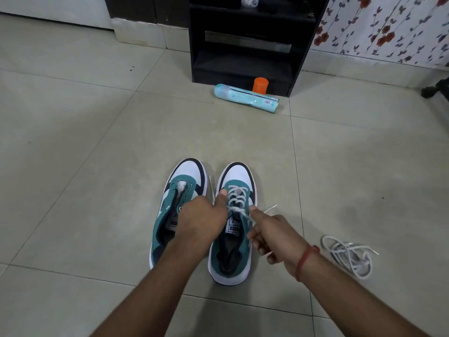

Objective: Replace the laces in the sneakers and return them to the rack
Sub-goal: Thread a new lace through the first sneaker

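Two teal, white and navy sneakers stand side by side on the floor, toes pointing away. The left sneaker has no lace in its eyelets. The right sneaker carries a white lace threaded through most of its eyelets. My left hand reaches across and grips the right sneaker's left side at the eyelets, thumb up by the lacing. My right hand pinches the lace end at the sneaker's right side and pulls it taut. A loose white lace lies coiled on the floor to the right.
A black shoe rack stands against the far wall. In front of it lie a light-blue spray can on its side and an orange cap. A floral curtain hangs at the right. Grey floor tiles surround the shoes.
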